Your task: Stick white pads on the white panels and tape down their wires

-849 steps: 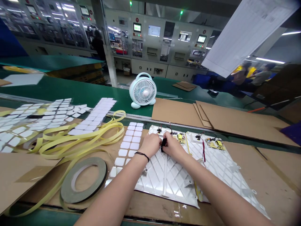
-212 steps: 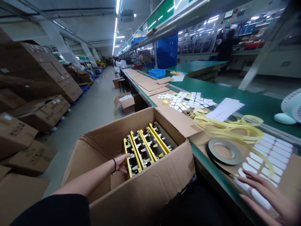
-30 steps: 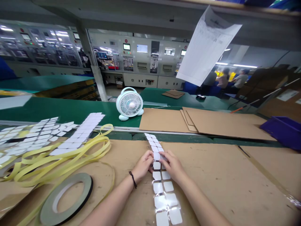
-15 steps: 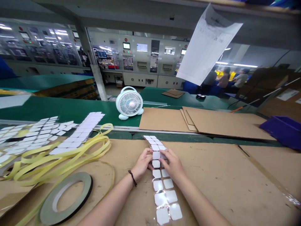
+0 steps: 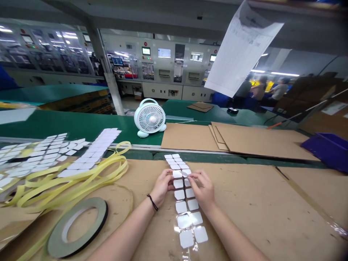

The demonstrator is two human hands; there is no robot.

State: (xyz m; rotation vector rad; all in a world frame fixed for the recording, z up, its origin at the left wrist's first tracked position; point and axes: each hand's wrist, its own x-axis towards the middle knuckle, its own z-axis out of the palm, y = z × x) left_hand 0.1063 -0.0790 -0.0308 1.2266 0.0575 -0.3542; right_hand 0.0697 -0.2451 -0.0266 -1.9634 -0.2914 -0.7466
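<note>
Head view, looking down at a brown cardboard work surface (image 5: 244,206). A long strip of white rounded-square pads on clear backing film (image 5: 185,206) runs up the lower middle of the frame, two pads wide, between the forearms. The left hand (image 5: 162,187), with a thin black wristband (image 5: 152,202) at its wrist, is loosely curled, its fingertips (image 5: 170,180) touching the strip's left edge. The right hand (image 5: 202,190) has thumb and forefinger pinched together on a corner of one white pad (image 5: 177,174) near the strip's upper end. Lying to the left are a roll of dark-edged tape (image 5: 77,227) at lower left, loose loops of yellow tape (image 5: 81,170), and further white pad strips (image 5: 103,145) at middle left. Beyond the strip, a round pale-blue desk fan (image 5: 150,117) stands on the green bench (image 5: 81,128).
</note>
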